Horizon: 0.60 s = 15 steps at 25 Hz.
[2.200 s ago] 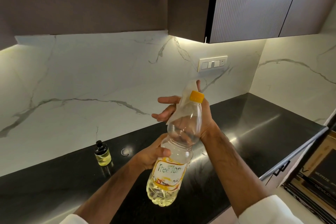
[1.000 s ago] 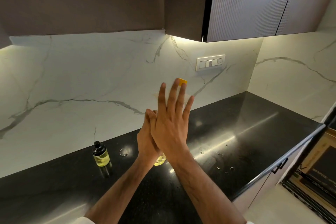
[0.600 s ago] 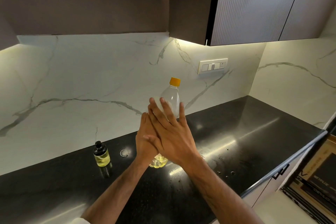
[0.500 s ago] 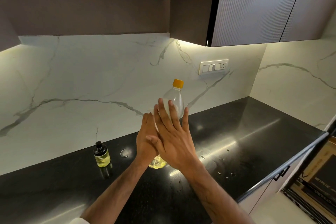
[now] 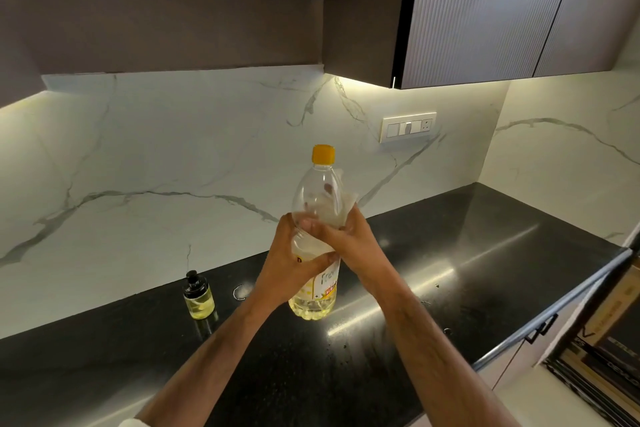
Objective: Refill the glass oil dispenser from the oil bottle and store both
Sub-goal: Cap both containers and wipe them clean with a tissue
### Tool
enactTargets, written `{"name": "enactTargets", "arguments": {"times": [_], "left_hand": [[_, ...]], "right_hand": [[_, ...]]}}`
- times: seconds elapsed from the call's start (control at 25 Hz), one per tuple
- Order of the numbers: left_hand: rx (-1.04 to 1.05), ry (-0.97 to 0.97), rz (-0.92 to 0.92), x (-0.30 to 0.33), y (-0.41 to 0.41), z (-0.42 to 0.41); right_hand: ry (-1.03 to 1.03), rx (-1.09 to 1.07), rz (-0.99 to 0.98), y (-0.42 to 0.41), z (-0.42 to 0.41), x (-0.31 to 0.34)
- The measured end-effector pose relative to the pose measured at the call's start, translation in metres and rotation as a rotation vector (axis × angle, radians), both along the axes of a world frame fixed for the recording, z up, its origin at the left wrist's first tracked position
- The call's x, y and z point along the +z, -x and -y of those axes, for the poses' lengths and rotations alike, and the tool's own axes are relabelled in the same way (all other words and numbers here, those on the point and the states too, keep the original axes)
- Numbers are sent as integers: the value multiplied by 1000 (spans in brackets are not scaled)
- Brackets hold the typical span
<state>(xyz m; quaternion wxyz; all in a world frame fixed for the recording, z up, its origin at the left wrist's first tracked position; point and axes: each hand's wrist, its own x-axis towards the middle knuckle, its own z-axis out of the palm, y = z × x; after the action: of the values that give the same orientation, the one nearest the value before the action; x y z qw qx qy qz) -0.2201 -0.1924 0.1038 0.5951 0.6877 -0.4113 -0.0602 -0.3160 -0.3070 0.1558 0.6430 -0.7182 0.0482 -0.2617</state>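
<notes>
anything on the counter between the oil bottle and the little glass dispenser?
Only a small metal ring lying flat on the black counter, between the oil bottle and the glass dispenser. Both hands, left and right, already grip the bottle, the right with a tissue.

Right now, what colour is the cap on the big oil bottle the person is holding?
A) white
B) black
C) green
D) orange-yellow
D: the oil bottle stands upright on the black counter with an orange-yellow cap on top; the black cap belongs to the small glass dispenser off to the side.
</notes>
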Motion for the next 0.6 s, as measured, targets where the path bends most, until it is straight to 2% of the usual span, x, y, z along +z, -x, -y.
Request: {"name": "enactTargets", "arguments": {"times": [0.08,0.16,0.2,0.32,0.36,0.48,0.6], "left_hand": [[-142,-97,-61,7,-4,-6],[-251,-172,-39,15,-8,-17],[-240,-134,-29,20,-9,-22],[31,123,-22,44,-11,-29],[50,137,-52,57,-9,-26],[1,20,-171,80,1,-9],[110,145,-189,82,12,-2]], "right_hand": [[20,-56,17,-1,1,-6],[-1,-128,54,-2,-1,-12],[-6,-166,66,-1,0,-14],[92,-248,25,4,2,-14],[163,-245,-2,6,-2,-14],[367,-250,13,5,-24,-20],[381,-203,71,4,-29,-20]]}}
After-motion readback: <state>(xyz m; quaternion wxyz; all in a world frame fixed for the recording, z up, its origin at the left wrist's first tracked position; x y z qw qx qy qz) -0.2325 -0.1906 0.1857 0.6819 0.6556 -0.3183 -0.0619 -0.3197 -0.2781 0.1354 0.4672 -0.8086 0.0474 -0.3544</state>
